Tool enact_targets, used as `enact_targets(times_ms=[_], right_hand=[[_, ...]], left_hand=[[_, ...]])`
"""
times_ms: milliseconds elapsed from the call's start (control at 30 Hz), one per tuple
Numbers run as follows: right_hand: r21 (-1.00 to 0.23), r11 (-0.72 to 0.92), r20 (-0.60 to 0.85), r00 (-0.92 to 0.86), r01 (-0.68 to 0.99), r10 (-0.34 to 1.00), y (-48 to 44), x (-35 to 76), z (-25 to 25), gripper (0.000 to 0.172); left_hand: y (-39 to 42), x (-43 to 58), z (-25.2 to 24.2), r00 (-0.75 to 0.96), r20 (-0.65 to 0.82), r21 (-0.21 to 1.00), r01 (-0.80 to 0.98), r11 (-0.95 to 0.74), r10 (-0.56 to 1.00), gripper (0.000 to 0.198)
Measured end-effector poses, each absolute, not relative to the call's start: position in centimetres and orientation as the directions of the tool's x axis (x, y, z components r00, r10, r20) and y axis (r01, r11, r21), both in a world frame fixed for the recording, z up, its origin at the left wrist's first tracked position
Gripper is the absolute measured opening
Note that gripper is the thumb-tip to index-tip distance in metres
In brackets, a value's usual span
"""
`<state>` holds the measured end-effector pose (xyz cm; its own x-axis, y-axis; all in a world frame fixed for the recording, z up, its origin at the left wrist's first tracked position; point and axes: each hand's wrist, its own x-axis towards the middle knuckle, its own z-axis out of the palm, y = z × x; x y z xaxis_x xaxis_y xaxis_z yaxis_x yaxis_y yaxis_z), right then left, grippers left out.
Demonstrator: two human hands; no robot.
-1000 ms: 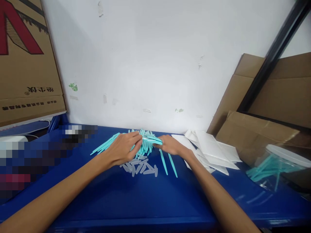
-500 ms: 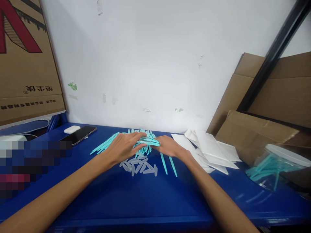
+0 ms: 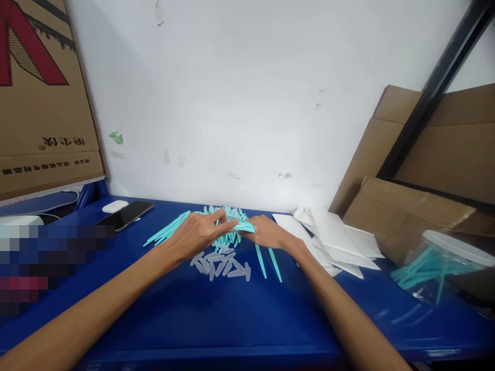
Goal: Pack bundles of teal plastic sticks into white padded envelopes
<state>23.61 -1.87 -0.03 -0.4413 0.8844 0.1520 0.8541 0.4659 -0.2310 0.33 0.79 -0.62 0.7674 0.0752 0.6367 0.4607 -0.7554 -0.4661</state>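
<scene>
My right hand (image 3: 266,232) is closed round several turquoise sticks (image 3: 244,226), whose ends point left toward my other hand. My left hand (image 3: 203,226) pinches at the left ends of these sticks, thumb and index finger together. Beneath and behind both hands lies a pile of small turquoise pieces (image 3: 228,240). In front of it are scattered translucent pale caps (image 3: 220,265). Two single turquoise sticks (image 3: 275,265) lie below my right hand, and a row of long turquoise sticks (image 3: 166,229) rests left of the pile.
On the blue table (image 3: 216,319), a phone (image 3: 127,215) and a white case (image 3: 115,206) lie at the left. White envelopes (image 3: 336,234) are stacked at the right, near a clear tub (image 3: 436,268) of turquoise sticks. Cardboard (image 3: 410,211) leans behind the tub.
My left fingers have drawn together, and the sticks' left ends now show less spread. My right hand has hardly moved.
</scene>
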Motion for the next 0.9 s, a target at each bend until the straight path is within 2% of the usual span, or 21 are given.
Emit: enact_targets(times_ms=[133, 333, 567, 700, 800, 900], right_hand=[[-0.327, 0.477, 0.120, -0.465, 0.816, 0.877, -2.0, 23.5, 0.2, 0.022], [-0.424, 0.451, 0.109, -0.450, 0.785, 0.886, -1.5, 24.7, -0.2, 0.030], [-0.448, 0.439, 0.107, -0.441, 0.779, 0.891, -1.3, 24.9, -0.4, 0.032], [-0.462, 0.417, 0.099, -0.422, 0.783, 0.901, -1.2, 24.9, -0.6, 0.034], [-0.448, 0.398, 0.087, -0.404, 0.801, 0.911, -1.3, 24.8, -0.5, 0.033], [-0.395, 0.382, 0.087, -0.379, 0.836, 0.921, -1.4, 24.7, -0.4, 0.032]], left_hand=[[1.0, 0.2, -0.6, 0.756, 0.651, -0.461, 0.459, -0.760, 0.062, 0.030], [2.0, -0.6, -0.2, 0.698, 0.712, -0.406, 0.501, -0.764, 0.080, 0.020], [2.1, -0.8, 0.1, 0.680, 0.712, -0.324, 0.540, -0.776, 0.176, 0.023], [1.5, -0.5, 0.5, 0.652, 0.696, -0.216, 0.590, -0.778, 0.301, 0.029], [1.2, -0.3, 0.6, 0.615, 0.693, -0.133, 0.622, -0.772, 0.376, 0.032], [1.0, -0.1, 0.3, 0.647, 0.655, -0.090, 0.579, -0.810, 0.390, 0.032]])
